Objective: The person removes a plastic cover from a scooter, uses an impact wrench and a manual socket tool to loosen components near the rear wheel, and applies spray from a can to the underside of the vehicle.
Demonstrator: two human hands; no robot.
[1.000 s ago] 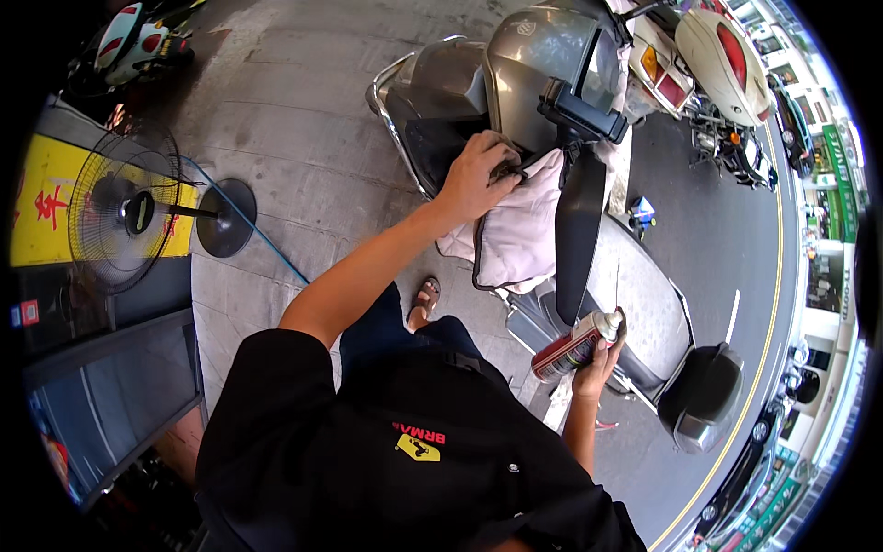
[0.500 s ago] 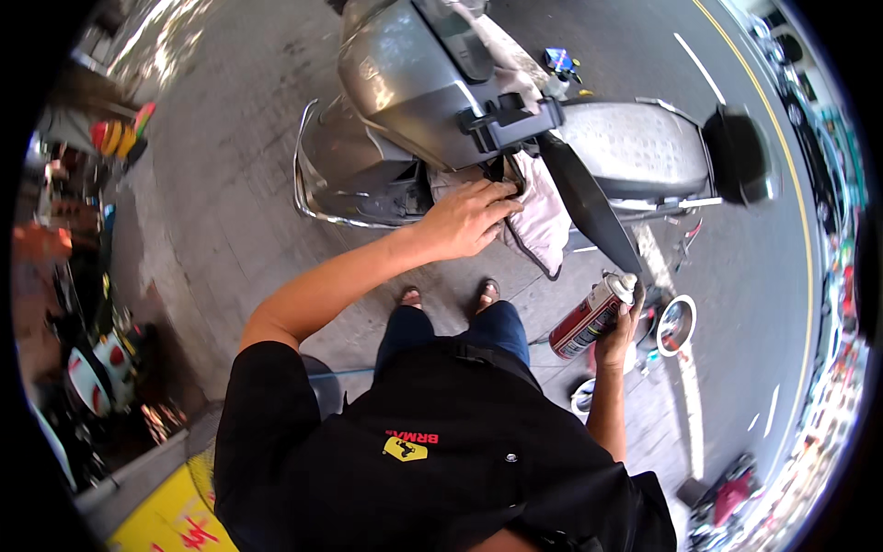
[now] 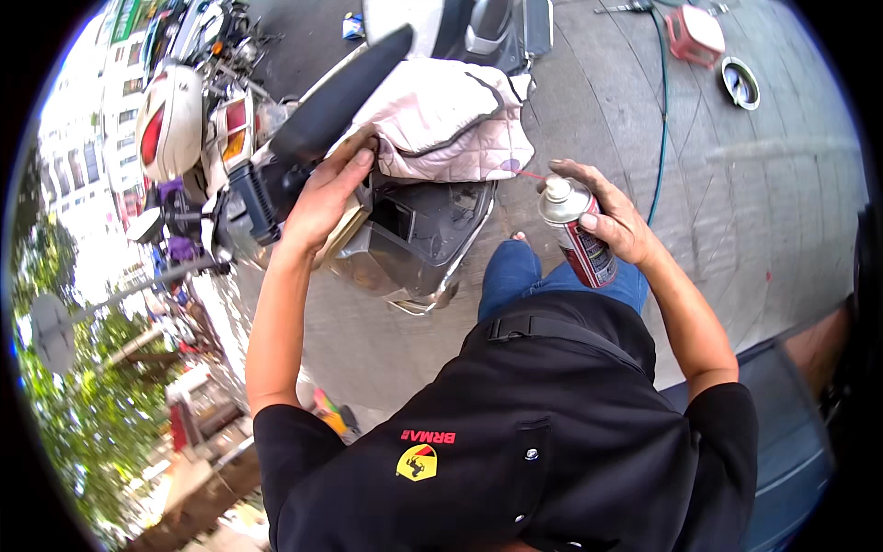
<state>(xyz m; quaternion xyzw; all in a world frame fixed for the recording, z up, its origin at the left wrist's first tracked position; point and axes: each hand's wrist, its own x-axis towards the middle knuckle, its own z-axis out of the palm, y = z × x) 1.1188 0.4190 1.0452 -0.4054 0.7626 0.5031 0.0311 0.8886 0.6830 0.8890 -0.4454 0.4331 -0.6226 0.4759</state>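
Note:
My right hand (image 3: 614,213) is wrapped round a red and black spray can (image 3: 589,248) with a white nozzle. A thin red straw points from the nozzle toward a pale pink quilted cover (image 3: 441,106) draped over the scooter's handlebar area. On the left, my left hand (image 3: 324,198) is closed at the cover's near left edge, beside a black mirror (image 3: 345,97); what its fingers grip is hidden. Below the cover is the scooter's grey front body (image 3: 405,244), with an open dark recess in it.
A pink stool (image 3: 694,37) and a round basin (image 3: 739,84) stand at the far right. A teal hose (image 3: 664,120) runs along the pavement. Parked scooters (image 3: 198,120) line the left. A dark blue box-like thing (image 3: 782,460) is by my right elbow.
My view has swung round to the scooter's other side. My left hand has moved from the cover's middle to its edge by the mirror. The can now points its straw at the cover.

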